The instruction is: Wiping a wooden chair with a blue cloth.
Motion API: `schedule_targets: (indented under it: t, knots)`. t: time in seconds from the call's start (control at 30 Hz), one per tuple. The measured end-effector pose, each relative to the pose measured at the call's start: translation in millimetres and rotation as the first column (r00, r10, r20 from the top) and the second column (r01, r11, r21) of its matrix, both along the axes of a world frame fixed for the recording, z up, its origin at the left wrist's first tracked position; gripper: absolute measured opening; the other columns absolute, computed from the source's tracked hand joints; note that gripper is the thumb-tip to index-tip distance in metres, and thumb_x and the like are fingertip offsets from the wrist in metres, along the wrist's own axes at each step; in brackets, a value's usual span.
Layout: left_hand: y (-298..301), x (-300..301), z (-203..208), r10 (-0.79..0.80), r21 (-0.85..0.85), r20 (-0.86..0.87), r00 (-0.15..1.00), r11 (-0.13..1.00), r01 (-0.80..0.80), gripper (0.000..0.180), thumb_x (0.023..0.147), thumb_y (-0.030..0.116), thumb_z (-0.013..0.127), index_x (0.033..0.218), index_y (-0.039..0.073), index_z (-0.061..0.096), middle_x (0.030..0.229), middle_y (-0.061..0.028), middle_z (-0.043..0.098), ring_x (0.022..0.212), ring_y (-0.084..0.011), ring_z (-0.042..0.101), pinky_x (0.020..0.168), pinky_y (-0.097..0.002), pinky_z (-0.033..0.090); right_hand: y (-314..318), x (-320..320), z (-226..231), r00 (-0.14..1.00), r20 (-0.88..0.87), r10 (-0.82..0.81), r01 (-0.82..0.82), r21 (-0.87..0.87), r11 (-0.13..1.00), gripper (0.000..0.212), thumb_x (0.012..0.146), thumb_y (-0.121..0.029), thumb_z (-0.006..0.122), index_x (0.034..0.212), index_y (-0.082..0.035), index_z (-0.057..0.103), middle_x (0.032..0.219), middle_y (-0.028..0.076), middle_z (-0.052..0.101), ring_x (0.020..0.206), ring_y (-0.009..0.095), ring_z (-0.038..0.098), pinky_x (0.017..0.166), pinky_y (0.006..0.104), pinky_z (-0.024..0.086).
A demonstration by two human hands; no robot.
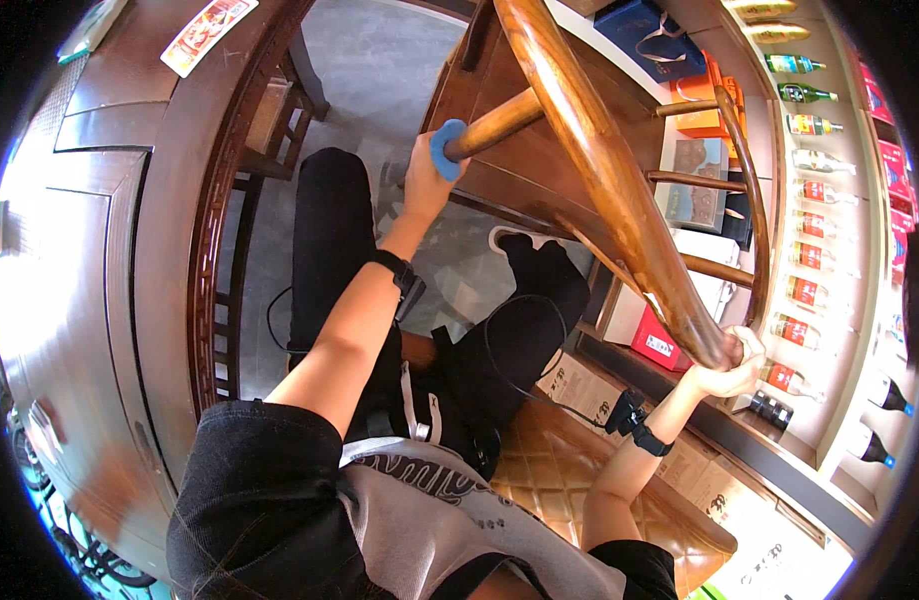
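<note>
A glossy brown wooden chair with round, curved bars stands close in front of me; its thick rail (599,160) slants from the top centre down to the right. My left hand (431,180) is closed on a blue cloth (446,150), pressed around a short round wooden bar (504,122) that joins the rail. At the rail's lower right end, my right hand (729,368) has its fingers wrapped around the wood. A thinner curved bar (754,190) with several cross pieces lies farther right. Whether the cloth circles the bar fully is hidden.
A dark wooden table (129,240) fills the left, with a printed card (209,35) on it. Shelves on the right hold several bottles (807,252), an orange box (704,100) and a blue gift bag (649,40). Beneath me is a brown quilted seat (579,470). A black cable (499,365) crosses my leg.
</note>
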State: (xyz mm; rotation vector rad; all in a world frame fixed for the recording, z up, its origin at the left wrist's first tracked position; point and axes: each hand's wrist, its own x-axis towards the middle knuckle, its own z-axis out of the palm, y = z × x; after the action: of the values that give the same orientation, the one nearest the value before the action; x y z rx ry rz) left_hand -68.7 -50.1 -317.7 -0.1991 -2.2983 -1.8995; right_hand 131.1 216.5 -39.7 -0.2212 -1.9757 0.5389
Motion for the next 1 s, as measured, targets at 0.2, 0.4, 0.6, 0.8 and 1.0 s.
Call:
schedule_targets:
  t: [0.2, 0.4, 0.6, 0.8, 1.0]
  knots:
    - [-6.5, 6.6, -9.1, -0.099, -0.008, 0.089, 0.991, 0.995, 0.1, 0.049, 0.082, 0.003, 0.064, 0.125, 0.001, 0.04, 0.111, -0.0148, 0.053, 0.102, -0.0272, 0.056, 0.087, -0.0367, 0.045, 3.9, 1.9, 0.3, 1.0, 0.024, -0.011, 0.009, 0.068, 0.998, 0.053, 0.096, -0.033, 0.03, 0.073, 0.007, 0.058, 0.066, 0.014, 0.06, 0.056, 0.02, 0.058, 0.05, 0.0261, 0.047]
    - [-19.9, 45.8, -3.7, -0.011, -0.271, 0.075, 0.997, 0.962, 0.031, 0.056, 0.077, -0.007, 0.055, 0.129, -0.001, 0.037, 0.122, -0.0228, 0.049, 0.115, -0.0395, 0.048, 0.094, -0.0451, 0.04, 2.5, 2.0, -0.2, 1.0, 0.007, -0.028, 0.029, -0.02, 0.999, 0.052, 0.095, -0.033, 0.031, 0.075, 0.005, 0.059, 0.066, 0.012, 0.06, 0.056, 0.019, 0.057, 0.051, 0.0259, 0.046]
    - [-25.8, 70.3, 1.2, -0.062, -0.514, -0.099, 0.993, 0.858, 0.003, 0.058, 0.072, -0.013, 0.053, 0.127, -0.006, 0.038, 0.129, -0.0236, 0.046, 0.123, -0.0391, 0.043, 0.106, -0.0417, 0.033, 4.3, 1.5, -3.8, 0.998, 0.011, -0.062, 0.063, -0.065, 0.996, 0.046, 0.093, -0.034, 0.036, 0.08, 0.002, 0.062, 0.069, 0.01, 0.061, 0.063, 0.02, 0.06, 0.056, 0.0272, 0.05]
    - [-18.3, 86.8, 22.1, -0.429, -0.479, 0.385, 0.817, 0.664, 0.574, 0.053, 0.071, -0.006, 0.058, 0.122, 0.001, 0.046, 0.122, -0.0241, 0.053, 0.117, -0.0389, 0.049, 0.095, -0.0452, 0.043, 8.3, 2.2, -5.0, 1.0, -0.023, -0.021, 0.017, -0.162, 0.987, 0.04, 0.093, -0.031, 0.04, 0.082, 0.0, 0.063, 0.077, 0.009, 0.063, 0.069, 0.019, 0.061, 0.06, 0.0278, 0.052]
    - [-23.7, 100.1, 0.8, -0.139, -0.219, 0.471, 0.871, 0.938, 0.268, 0.04, 0.071, 0.006, 0.064, 0.109, 0.0, 0.053, 0.094, -0.0261, 0.063, 0.093, -0.0446, 0.058, 0.08, -0.0488, 0.047, 8.7, 1.0, -9.8, 1.0, -0.018, -0.02, 0.017, -0.181, 0.983, 0.038, 0.092, -0.028, 0.04, 0.083, 0.001, 0.062, 0.078, 0.009, 0.063, 0.07, 0.018, 0.061, 0.06, 0.0277, 0.051]
